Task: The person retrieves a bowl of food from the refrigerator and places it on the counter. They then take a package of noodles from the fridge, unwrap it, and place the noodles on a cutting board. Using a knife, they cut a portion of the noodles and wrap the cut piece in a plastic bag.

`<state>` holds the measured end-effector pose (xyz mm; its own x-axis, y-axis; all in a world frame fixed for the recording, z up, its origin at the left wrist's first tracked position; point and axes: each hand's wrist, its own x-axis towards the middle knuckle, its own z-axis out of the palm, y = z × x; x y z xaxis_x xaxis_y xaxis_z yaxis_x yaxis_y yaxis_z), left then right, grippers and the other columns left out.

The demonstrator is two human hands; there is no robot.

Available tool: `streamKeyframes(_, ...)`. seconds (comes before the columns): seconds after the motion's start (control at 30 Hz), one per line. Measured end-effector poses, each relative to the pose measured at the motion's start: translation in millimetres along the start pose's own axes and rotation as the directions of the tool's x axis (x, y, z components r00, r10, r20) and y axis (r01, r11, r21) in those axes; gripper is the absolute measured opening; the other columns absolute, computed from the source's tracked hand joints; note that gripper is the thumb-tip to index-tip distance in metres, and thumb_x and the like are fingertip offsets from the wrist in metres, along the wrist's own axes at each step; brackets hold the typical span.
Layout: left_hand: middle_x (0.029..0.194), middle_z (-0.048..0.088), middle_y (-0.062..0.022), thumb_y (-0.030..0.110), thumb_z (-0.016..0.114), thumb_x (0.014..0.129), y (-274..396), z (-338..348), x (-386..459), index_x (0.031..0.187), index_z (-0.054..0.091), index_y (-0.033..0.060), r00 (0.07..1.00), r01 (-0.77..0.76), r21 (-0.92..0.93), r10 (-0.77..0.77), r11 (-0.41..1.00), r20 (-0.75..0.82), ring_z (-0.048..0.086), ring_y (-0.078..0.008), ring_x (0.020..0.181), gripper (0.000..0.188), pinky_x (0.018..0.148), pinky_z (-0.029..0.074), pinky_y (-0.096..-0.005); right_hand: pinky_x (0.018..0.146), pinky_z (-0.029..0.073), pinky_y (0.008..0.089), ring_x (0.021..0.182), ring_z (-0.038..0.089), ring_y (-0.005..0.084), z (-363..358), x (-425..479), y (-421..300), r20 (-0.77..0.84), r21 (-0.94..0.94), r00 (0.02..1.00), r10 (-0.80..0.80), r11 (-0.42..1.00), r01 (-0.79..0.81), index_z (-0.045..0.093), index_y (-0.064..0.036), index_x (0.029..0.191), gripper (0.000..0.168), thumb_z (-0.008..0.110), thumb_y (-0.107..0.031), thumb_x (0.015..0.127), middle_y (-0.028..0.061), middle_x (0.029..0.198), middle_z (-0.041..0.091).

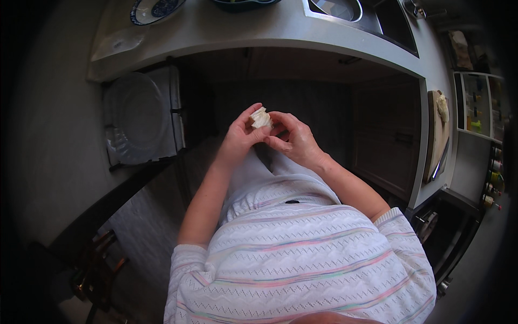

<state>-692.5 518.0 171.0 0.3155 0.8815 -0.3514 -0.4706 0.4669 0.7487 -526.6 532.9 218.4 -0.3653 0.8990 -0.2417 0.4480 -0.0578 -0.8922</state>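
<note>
In front of my waist, my left hand grips a small cream-white piece with ragged, layered edges, between its fingers and thumb. It looks like a piece of cabbage or a similar vegetable, though the picture does not settle this. From the other side, my right hand pinches at the right edge of the same piece. Both thumbs come close together just below it. The right hand's inner fingers are partly hidden in shadow. A similar pale piece lies on the wooden cutting board at the right, near a knife.
Ahead runs a pale countertop with a blue-patterned plate, a dark dish and a sink holding a metal bowl. A large clear round container stands at left. A stove is at right.
</note>
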Motion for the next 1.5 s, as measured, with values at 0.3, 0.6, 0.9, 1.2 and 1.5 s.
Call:
streamKeyframes(0.3,0.112,0.055,-0.0187,0.009,0.052,0.085,8.8,-0.7,7.9,0.13,0.036,0.0072,0.996,-0.003,-0.263,-0.02,0.965,-0.085,0.059,-0.033,0.099,0.047,0.078,0.053,-0.0403,0.072,0.051,0.0278,0.085,0.062,0.0167,-31.4,-8.4,26.2,0.025,0.088,0.996,0.081,0.993,-0.083,0.053,-0.001,0.115,0.039,0.063,-0.011,0.078,0.0117,0.103,0.059)
streamKeyframes(0.6,0.109,0.056,-0.0218,0.01,0.05,0.083,33.0,3.7,3.9,0.121,0.042,0.0044,0.968,-0.143,-0.154,0.105,0.978,-0.228,0.061,-0.0334,0.093,0.038,0.072,0.054,-0.0372,0.078,0.049,0.0279,0.086,0.062,0.0167,-73.5,-29.7,50.5,0.075,0.079,0.986,0.151,0.984,-0.157,0.054,-0.002,0.116,0.038,0.061,-0.013,0.08,0.0111,0.101,0.062)
streamKeyframes(0.9,0.107,0.058,-0.0212,0.007,0.051,0.083,30.3,18.7,7.7,0.119,0.047,0.0046,0.925,-0.268,-0.04,0.245,0.963,-0.29,0.063,-0.0309,0.086,0.036,0.065,0.053,-0.0335,0.079,0.049,0.0244,0.087,0.058,0.0112,-99.6,-51.5,79.5,0.107,0.175,0.974,0.198,0.961,-0.215,0.054,0.002,0.114,0.032,0.059,-0.005,0.083,0.0078,0.098,0.06)
streamKeyframes(1.2,0.114,0.055,-0.0218,0.013,0.05,0.083,25.9,24.6,-3.8,0.123,0.045,0.0058,0.937,-0.24,-0.135,0.193,0.961,-0.291,0.062,-0.0336,0.091,0.041,0.069,0.054,-0.0338,0.076,0.049,0.0258,0.085,0.061,0.013,-108.3,-66.2,98.8,0.097,0.243,0.967,0.234,0.937,-0.251,0.057,0.0,0.111,0.032,0.061,-0.01,0.082,0.0092,0.095,0.064)
streamKeyframes(1.5,0.108,0.058,-0.018,0.01,0.049,0.084,-52.6,-24.3,-6.8,0.12,0.046,0.0052,0.976,0.064,-0.27,-0.118,0.961,-0.186,0.063,-0.0328,0.088,0.037,0.065,0.055,-0.036,0.075,0.049,0.0249,0.083,0.06,0.0124,-89.6,-78.0,96.7,0.121,0.202,0.923,0.367,0.901,-0.384,0.055,0.002,0.112,0.032,0.06,-0.009,0.083,0.0086,0.095,0.063)
